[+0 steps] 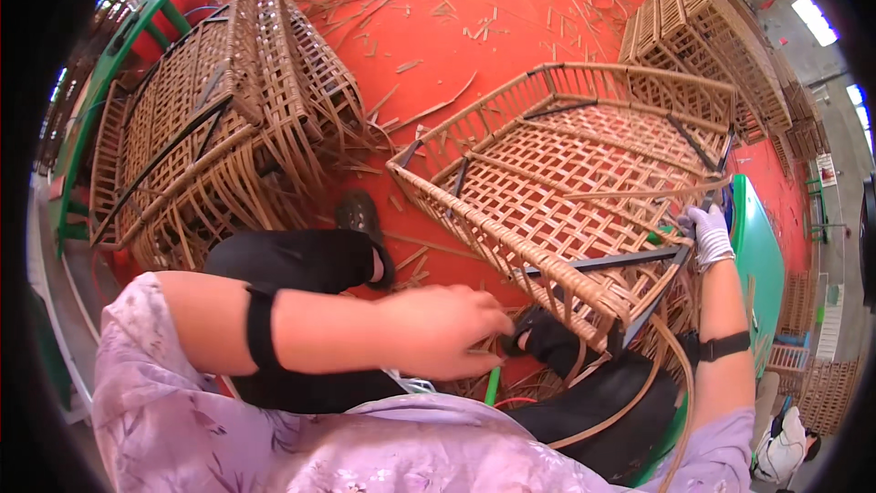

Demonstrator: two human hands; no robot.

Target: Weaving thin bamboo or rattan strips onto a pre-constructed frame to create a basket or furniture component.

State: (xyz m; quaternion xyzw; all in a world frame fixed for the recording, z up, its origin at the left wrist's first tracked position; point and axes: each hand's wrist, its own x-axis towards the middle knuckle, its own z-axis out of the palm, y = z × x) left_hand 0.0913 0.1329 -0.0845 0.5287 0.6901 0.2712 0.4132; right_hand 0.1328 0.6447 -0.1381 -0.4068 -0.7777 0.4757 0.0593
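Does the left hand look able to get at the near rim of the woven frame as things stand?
Probably yes: the left hand looks empty, its fingers point toward the near rim, and nothing seems to stand between them, though depth is hard to judge.

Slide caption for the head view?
Gloved right hand at the edge of a woven wicker piece; bare left hand apart from it.

Red floor [538,41] (another person [782,449] nearby).
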